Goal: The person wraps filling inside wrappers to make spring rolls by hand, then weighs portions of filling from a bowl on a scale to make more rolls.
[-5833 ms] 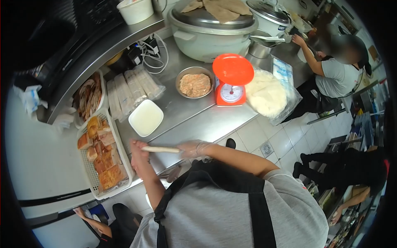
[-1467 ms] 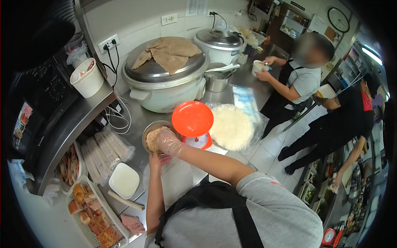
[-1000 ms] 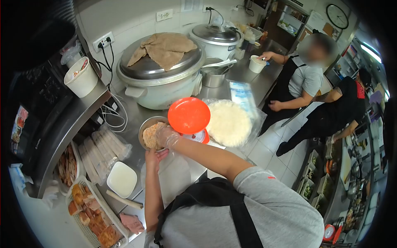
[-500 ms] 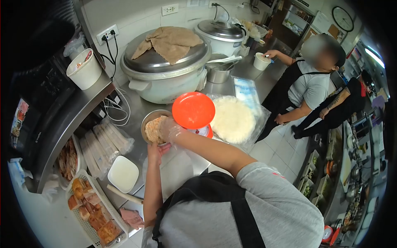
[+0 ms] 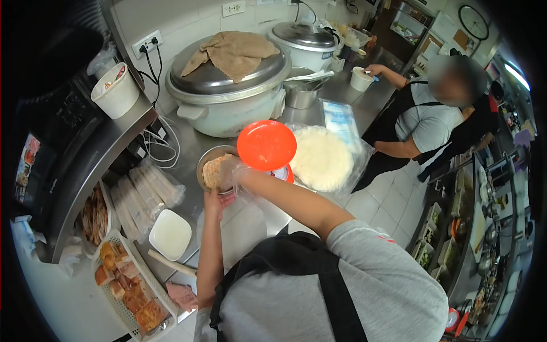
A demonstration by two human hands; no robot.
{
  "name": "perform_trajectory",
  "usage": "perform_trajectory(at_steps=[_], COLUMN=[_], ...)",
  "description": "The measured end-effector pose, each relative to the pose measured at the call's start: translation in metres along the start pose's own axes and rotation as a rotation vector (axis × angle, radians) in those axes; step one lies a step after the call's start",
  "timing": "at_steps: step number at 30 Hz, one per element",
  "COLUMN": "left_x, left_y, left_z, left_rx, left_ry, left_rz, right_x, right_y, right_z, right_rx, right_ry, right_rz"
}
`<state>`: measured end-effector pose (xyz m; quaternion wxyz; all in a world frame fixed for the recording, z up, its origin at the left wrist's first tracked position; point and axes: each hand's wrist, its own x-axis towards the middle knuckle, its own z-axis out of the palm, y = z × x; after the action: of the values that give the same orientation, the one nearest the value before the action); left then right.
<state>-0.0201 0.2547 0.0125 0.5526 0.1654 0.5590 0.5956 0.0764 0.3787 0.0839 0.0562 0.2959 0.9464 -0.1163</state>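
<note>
My left hand [image 5: 215, 200] grips the near side of a round metal bowl [image 5: 203, 158], its fingers curled beneath the rim. In the bowl lies a clumped orange-and-white food mixture [image 5: 214, 172]. My right hand [image 5: 231, 174], in a clear plastic glove, reaches into the bowl and is closed against the mixture; its fingertips are hidden. Just right of the bowl stands a kitchen scale [image 5: 281, 174] with a round orange pan [image 5: 266, 145] on top. Beside it, a flat round of white rice [image 5: 322, 158] lies on clear plastic.
A large rice cooker [image 5: 228, 111] with a brown cloth stands behind the bowl. On the left are wrapped long packets [image 5: 139, 196], a white square dish [image 5: 170, 235] and a bread basket [image 5: 162, 293]. A co-worker [image 5: 421, 119] at right holds a white tub [image 5: 361, 80].
My right hand and the mixture have shifted slightly in the bowl. The co-worker leans a little to the right, and the person behind has moved and is now mostly hidden.
</note>
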Motion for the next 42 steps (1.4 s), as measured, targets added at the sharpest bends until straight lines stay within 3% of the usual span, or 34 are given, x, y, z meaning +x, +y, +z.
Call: perform_trajectory(at_steps=[4,6,7,10,13,16,19,20,23,26,29,32,35,38,42], left_x=[-0.007,-0.032,-0.045,-0.059,-0.106,-0.134,-0.148,-0.152,-0.157,-0.161,-0.165,-0.165,-0.166,-0.164,-0.162], left_y=[0.005,0.011,0.009,-0.051,-0.066,-0.079,-0.071,-0.07,-0.066,-0.069,-0.075,-0.079,-0.082,-0.083,-0.085], left_z=[-0.004,0.005,0.006,-0.03,-0.036,-0.04,-0.043,-0.045,-0.047,-0.048,-0.049,-0.053,-0.056,-0.058,-0.059], left_rx=[-0.033,0.019,0.041,0.307,0.718,0.87,0.936,0.959,1.011,1.056,1.137,1.158,1.134,1.107,1.107], left_ry=[-0.087,0.082,0.173,0.2,0.328,0.369,0.253,0.228,0.16,0.158,0.184,0.177,0.175,0.169,0.17], left_rz=[-0.062,-0.044,-0.035,0.441,0.529,0.705,0.769,0.771,0.779,0.778,0.818,0.844,0.826,0.828,0.825], right_x=[-0.037,-0.044,-0.055,-0.072,-0.083,-0.079,-0.083,-0.085,-0.065,-0.06,-0.08,-0.078,-0.1,-0.085,-0.083], right_y=[-0.025,-0.021,-0.019,-0.005,0.029,0.082,0.093,0.089,0.115,0.114,0.081,0.092,0.058,0.083,0.089], right_z=[-0.082,-0.101,-0.112,-0.124,-0.134,-0.105,-0.1,-0.094,-0.068,-0.066,-0.084,-0.078,-0.116,-0.109,-0.113], right_rx=[0.182,0.426,0.598,1.151,1.07,0.839,0.988,0.851,0.899,0.597,0.655,0.453,0.585,0.339,0.381], right_ry=[-0.117,-0.21,-0.115,0.132,0.246,0.457,0.424,0.548,0.463,0.463,0.419,0.492,0.322,0.442,0.569], right_rz=[0.015,0.105,0.133,0.218,0.33,0.406,0.281,0.386,0.347,0.452,0.504,0.403,0.509,0.372,0.343])
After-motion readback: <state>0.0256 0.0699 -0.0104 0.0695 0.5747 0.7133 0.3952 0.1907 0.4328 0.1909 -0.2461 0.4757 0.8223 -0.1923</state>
